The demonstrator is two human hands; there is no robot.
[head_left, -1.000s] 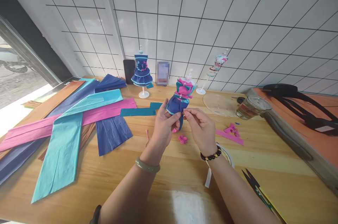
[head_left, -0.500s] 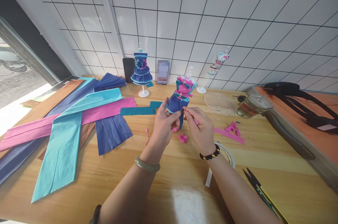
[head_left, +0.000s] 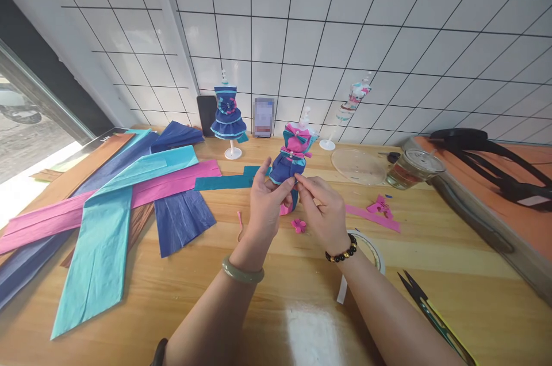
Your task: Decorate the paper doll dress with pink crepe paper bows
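Note:
A small dress form wears a miniature dress (head_left: 287,169) with a pink and teal top, a bow at the bust, and a dark blue skirt edged in light blue. My left hand (head_left: 271,200) pinches the skirt's lower hem between thumb and fingers, its index finger stretched up beside the skirt. My right hand (head_left: 322,199) pinches the hem at the front right with thumb and index finger, close to the left thumb. The lower part of the dress form is mostly hidden behind both hands. A pink paper flower (head_left: 298,225) lies on the table just below them.
Crepe paper strips (head_left: 107,239) spread over the left side. A blue dress on a stand (head_left: 228,118) and a phone (head_left: 263,117) are against the tiled wall. At right are a tape roll (head_left: 374,251), thread snips (head_left: 431,314), a clear lid (head_left: 359,167) and a glass jar (head_left: 414,169).
The view has shifted slightly. Both hands keep their pinch at the skirt hem, with the right fingertips a little nearer the left thumb.

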